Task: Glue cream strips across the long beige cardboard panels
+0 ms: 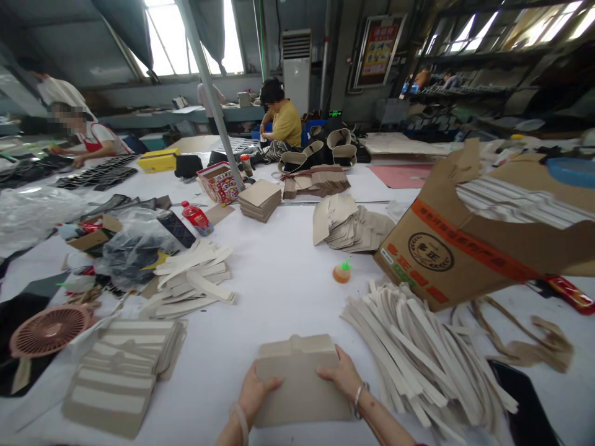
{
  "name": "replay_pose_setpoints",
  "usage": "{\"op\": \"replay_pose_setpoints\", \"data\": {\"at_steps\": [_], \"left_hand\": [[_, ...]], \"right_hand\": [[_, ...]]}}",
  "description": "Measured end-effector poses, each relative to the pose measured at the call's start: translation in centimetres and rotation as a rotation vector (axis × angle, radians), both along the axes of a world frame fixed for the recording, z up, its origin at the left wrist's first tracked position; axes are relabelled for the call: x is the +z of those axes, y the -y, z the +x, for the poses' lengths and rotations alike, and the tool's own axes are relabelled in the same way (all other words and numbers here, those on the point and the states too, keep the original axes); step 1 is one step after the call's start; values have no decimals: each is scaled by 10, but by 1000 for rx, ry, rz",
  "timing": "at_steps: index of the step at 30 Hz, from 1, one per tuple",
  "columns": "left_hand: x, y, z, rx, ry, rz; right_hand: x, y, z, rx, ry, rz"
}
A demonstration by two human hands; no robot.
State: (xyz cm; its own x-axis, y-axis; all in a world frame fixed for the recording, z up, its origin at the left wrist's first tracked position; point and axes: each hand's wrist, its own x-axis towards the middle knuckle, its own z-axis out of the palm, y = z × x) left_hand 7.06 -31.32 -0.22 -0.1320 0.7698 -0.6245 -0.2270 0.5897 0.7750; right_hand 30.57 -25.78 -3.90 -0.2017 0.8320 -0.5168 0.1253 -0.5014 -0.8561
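Observation:
A beige rectangular panel (pixel 302 390), with what looks like another layer showing at its top edge, lies low in the middle of the head view. My left hand (pixel 255 387) grips its left side, thumb on top. My right hand (pixel 343 373) holds the right side, thumb on the surface and fingers at the edge. To the left lies a stack of beige panels with pale strips (pixel 111 378). A heap of long pale strips (pixel 418 347) spreads just right of my right hand. Shorter pale strips (pixel 195 279) are piled farther up on the left.
A small glue-like bottle with green tip (pixel 341 272) stands beyond the panel. Cardboard box (pixel 432 248) leans at right, dark phone-like slab (pixel 525 402) below. Pink fan (pixel 51 331) sits left. Stacked beige pieces (pixel 260 201) lie farther back. A person in yellow (pixel 286 121) works across the table.

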Motion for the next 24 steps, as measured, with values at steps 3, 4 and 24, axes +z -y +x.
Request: {"op": "replay_pose_setpoints", "data": {"at_steps": [3,4,24], "left_hand": [[12,1,-2,14,-39,29],[15,1,-4,21,-46,54],[-32,11,-50,-9,-153,109]], "right_hand": [[15,3,0,-44,-97,35],[19,3,-2,-55,-126,59],[15,20,-45,-153,7,103]]}}
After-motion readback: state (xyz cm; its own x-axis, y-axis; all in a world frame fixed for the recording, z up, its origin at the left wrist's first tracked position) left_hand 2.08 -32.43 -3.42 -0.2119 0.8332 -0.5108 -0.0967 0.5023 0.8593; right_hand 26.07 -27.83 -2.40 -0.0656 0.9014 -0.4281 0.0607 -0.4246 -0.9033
